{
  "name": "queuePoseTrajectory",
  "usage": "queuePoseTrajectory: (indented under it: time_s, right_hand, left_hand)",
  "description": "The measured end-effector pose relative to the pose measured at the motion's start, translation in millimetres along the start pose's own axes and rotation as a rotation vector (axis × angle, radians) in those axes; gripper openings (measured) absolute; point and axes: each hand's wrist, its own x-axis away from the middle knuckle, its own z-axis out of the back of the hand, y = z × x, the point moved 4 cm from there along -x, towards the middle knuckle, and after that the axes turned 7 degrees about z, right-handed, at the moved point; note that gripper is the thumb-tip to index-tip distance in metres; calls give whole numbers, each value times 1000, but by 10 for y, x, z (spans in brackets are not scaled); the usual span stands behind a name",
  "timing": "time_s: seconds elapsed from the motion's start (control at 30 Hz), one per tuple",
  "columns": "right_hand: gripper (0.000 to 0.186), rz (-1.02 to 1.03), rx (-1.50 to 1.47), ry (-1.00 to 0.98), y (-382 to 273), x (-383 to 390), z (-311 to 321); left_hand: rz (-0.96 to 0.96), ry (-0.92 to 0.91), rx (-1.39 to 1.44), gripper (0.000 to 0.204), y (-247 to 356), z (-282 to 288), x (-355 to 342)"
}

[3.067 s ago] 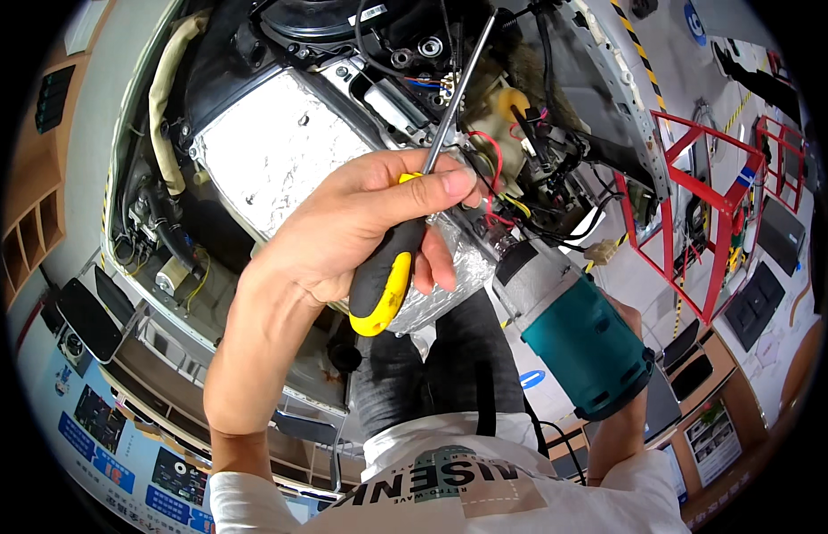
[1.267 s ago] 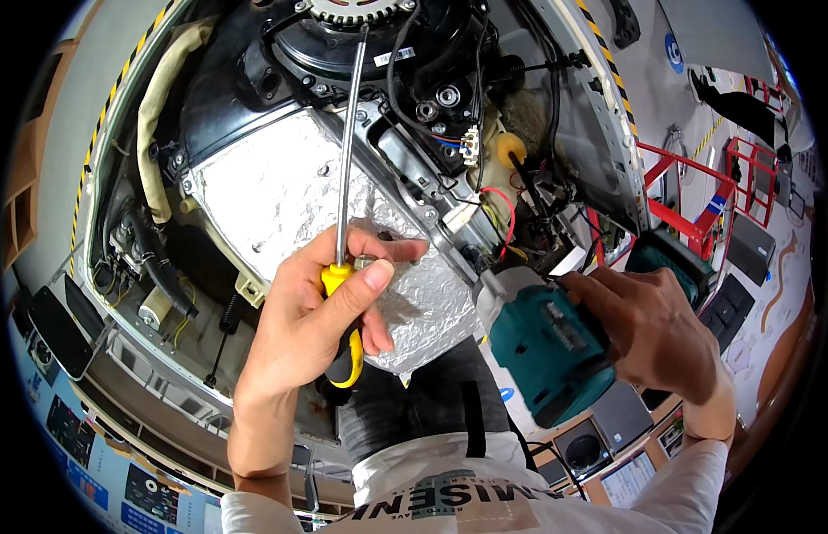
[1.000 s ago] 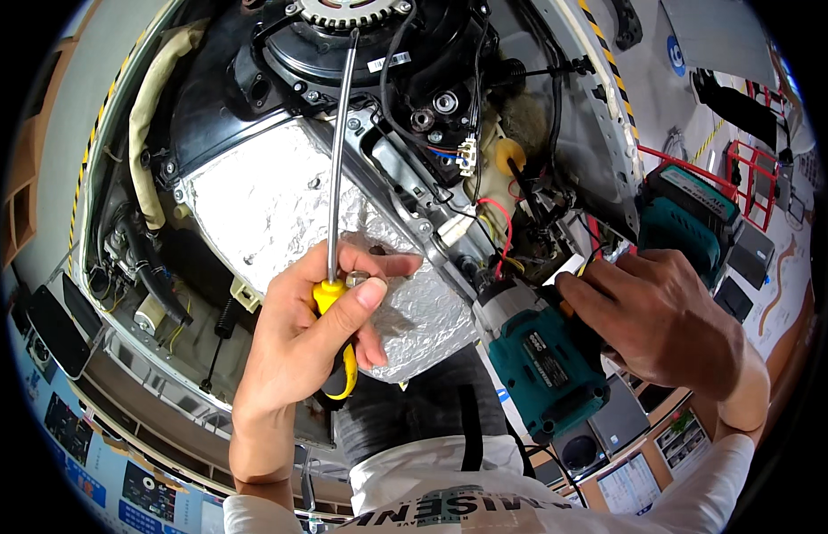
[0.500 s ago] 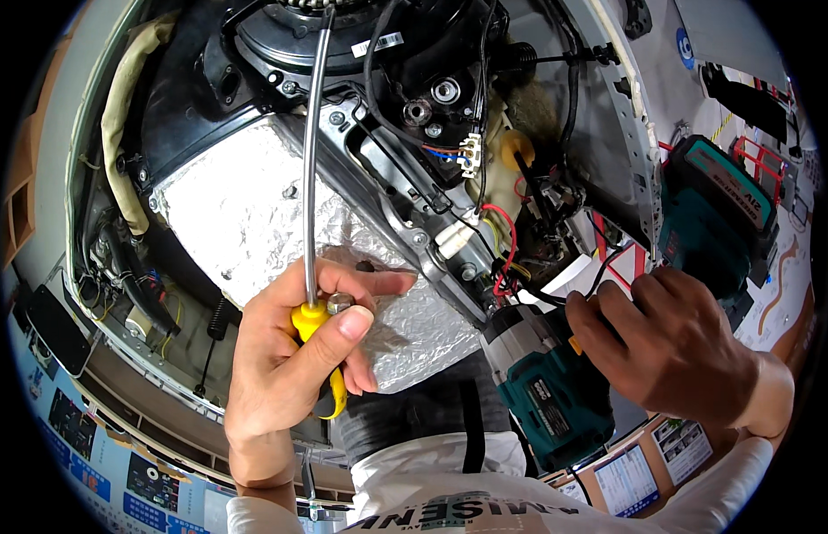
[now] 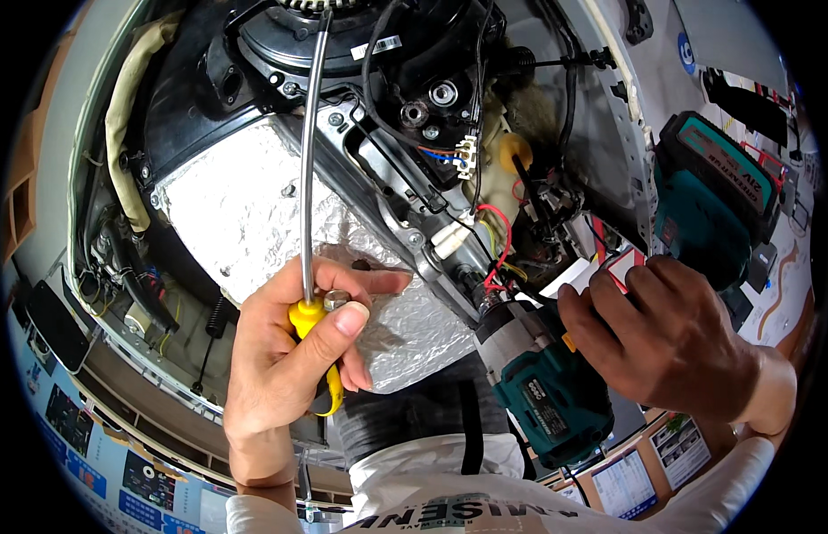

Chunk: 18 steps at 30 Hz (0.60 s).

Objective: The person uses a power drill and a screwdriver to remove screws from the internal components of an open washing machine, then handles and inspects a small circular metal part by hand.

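Observation:
My left hand (image 5: 285, 365) is closed around a long screwdriver (image 5: 312, 160) with a yellow and black handle. Its steel shaft points up to the toothed rim of a black round part (image 5: 325, 40). A hex-headed bolt (image 5: 336, 300) is pinched by the same hand, beside the handle. My right hand (image 5: 668, 343) grips a teal and black cordless power driver (image 5: 547, 400), whose battery (image 5: 726, 156) sits beyond the knuckles. The driver's nose meets the metal frame arm (image 5: 405, 222); wires partly hide its tip. Under my left hand lies a crinkled silver foil sheet (image 5: 245, 205).
The opened appliance's pale casing edge (image 5: 80, 178) curves round the work. A white wire connector (image 5: 466, 158), a red wire (image 5: 508, 236) and black cables are close to the driver. A beige wrapped hose (image 5: 120, 133) runs down the left side. A phone-like black slab (image 5: 56, 325) lies outside.
The driver and my right hand have shifted very slightly left. My left hand keeps the screwdriver and bolt in nearly the same place.

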Motion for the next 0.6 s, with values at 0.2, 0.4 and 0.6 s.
queuePoseTrajectory:
  time_s: [0.2,0.4,0.6]
  right_hand:
    - [30,66,66,-49,16,-85,76]
    - [30,52,42,31,40,-76,61]
    - [30,15,-132,-90,143,-179,165]
  left_hand:
    - [-18,5,13,17,-18,9,-6]
    - [0,30,23,16,-1,-11,4]
    - [-3,47,24,15,-11,-13,-2]
